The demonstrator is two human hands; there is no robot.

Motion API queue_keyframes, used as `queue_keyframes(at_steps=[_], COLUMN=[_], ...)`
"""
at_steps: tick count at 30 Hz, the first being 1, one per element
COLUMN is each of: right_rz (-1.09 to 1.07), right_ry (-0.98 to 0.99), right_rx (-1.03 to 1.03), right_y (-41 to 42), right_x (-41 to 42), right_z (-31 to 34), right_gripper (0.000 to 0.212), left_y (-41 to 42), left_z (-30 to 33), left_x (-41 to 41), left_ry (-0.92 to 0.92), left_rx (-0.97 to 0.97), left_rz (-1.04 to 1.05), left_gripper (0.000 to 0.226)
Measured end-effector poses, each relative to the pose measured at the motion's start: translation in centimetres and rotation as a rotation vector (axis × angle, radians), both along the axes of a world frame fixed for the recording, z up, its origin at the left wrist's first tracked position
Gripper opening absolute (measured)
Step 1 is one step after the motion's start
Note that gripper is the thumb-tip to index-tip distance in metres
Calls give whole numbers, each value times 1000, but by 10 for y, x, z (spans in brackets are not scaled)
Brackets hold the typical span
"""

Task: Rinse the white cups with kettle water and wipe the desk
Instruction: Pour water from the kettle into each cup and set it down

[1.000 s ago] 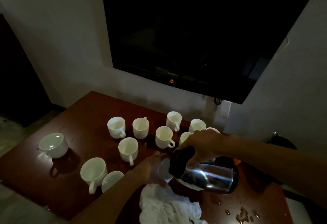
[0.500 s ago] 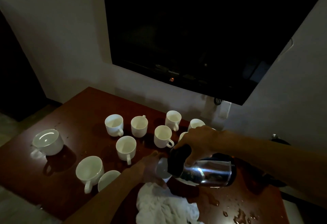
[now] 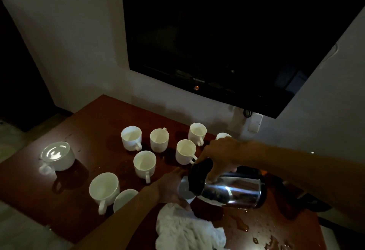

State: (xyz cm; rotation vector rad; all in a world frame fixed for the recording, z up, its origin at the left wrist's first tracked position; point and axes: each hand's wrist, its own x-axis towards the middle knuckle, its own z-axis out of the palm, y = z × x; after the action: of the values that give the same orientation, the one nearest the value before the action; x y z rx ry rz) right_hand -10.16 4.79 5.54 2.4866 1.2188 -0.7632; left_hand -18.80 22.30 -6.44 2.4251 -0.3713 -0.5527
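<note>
The right hand (image 3: 221, 155) grips the black handle of the steel kettle (image 3: 233, 190), which is tipped almost on its side, its dark mouth end pointing at a white cup (image 3: 184, 189) held by the left hand (image 3: 169, 186). The left fingers curl round that cup from behind — it appears tilted toward the kettle, though the dim light leaves its angle unsure. Just below the kettle a crumpled white cloth (image 3: 187, 230) lies on the reddish-brown counter (image 3: 88, 123), and to the kettle's lower right water puddles (image 3: 243, 226) and drops glisten on the wood.

Left of the kettle stand the other white cups: a cluster of narrow ones (image 3: 145, 163) beyond the left hand, upright — and nearer, two wider cups (image 3: 103, 188) side by side. Farthest left from the kettle, a wide cup (image 3: 56, 155) sits alone, well apart, light glinting inside it. Above the kettle a dark television (image 3: 227, 32) hangs on the wall.
</note>
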Motion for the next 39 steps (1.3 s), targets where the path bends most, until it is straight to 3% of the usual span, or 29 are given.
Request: queue_keyframes(at_steps=[6, 14, 28, 39], right_rz=[26, 34, -48, -16], right_ry=[-1, -26, 27, -4], right_rx=[3, -29, -29, -22], right_y=[5, 6, 2, 1], right_x=[-2, -3, -6, -2], right_z=[1, 4, 8, 5], right_gripper=[52, 49, 49, 50], left_y=[-3, -4, -2, -2], left_z=[-6, -2, 3, 0], left_x=[-9, -5, -13, -17], left_ry=[-6, 0, 42, -4], left_rx=[-6, 22, -29, -11], left_rz=[92, 27, 69, 76], left_gripper=[100, 104, 87, 95])
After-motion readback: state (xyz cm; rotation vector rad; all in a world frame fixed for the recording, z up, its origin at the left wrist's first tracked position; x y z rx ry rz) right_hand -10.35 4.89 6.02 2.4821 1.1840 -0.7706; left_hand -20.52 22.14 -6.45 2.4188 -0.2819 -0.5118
